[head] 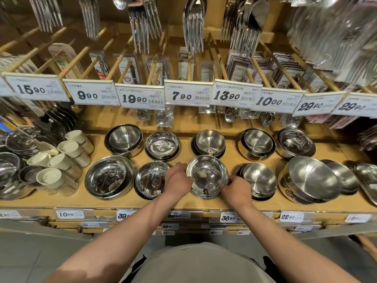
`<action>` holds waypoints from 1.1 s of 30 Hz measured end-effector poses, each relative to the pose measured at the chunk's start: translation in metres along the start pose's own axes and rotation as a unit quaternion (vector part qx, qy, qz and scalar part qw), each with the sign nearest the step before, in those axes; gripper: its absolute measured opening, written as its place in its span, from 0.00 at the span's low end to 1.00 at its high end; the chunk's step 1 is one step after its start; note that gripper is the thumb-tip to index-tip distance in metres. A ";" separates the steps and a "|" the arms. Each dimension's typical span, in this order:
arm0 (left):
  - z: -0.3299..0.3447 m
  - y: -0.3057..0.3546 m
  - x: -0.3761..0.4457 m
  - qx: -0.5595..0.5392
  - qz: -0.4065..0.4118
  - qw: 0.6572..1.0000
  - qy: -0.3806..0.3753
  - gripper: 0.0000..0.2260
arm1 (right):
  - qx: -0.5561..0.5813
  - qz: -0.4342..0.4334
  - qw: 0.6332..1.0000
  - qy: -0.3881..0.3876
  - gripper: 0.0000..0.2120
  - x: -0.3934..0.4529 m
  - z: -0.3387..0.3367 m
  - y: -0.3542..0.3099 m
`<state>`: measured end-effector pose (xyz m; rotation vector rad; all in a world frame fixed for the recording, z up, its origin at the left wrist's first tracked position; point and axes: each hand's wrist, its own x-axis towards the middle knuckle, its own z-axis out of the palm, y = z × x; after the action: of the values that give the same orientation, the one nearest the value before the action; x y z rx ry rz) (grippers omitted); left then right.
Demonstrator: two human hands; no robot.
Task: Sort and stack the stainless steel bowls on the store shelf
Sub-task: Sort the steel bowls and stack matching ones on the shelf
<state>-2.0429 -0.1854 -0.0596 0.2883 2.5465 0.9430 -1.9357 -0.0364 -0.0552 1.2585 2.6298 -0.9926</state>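
Gripping the top bowl [207, 173]: left hand [177, 178]; right hand [234, 189].

Two bare forearms rise from the lower corners of the frame toward its centre, with no sleeves, watch, bracelet or rings showing on them. The left hand [177, 180] and right hand [236, 190] wear no gloves. At the bottom centre of the frame is the rounded front of a plain grey-beige shirt [195, 264] without print or buttons in view. Dark fabric edges the shirt at both sides, low in the frame.
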 end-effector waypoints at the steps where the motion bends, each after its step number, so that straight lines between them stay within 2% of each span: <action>1: -0.001 0.001 0.000 0.000 -0.004 1.000 -0.003 0.09 | -0.001 0.000 1.000 0.001 0.09 0.000 0.000 0.000; 13: -0.011 0.017 0.001 0.026 -0.067 0.996 -0.061 0.11 | 0.063 0.017 0.998 -0.008 0.08 0.005 -0.006 0.004; 20: -0.006 0.015 -0.002 0.021 -0.072 0.997 -0.036 0.09 | 0.076 0.009 0.997 -0.023 0.05 0.007 -0.006 0.006; 25: -0.002 0.010 -0.003 -0.018 -0.047 0.999 -0.018 0.07 | 0.115 0.034 0.991 -0.050 0.08 0.015 -0.009 0.007; 28: 0.000 0.008 -0.005 -0.037 -0.041 0.998 0.003 0.14 | 0.137 0.031 0.988 -0.069 0.10 0.021 -0.014 0.008; 33: 0.000 0.016 -0.011 -0.023 -0.054 0.998 0.020 0.13 | 0.123 -0.005 0.988 -0.094 0.11 0.026 -0.020 0.012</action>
<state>-2.0326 -0.1775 -0.0457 0.1177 2.5431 0.9744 -1.9397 -0.0018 -0.0536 1.1285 2.4319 -1.3995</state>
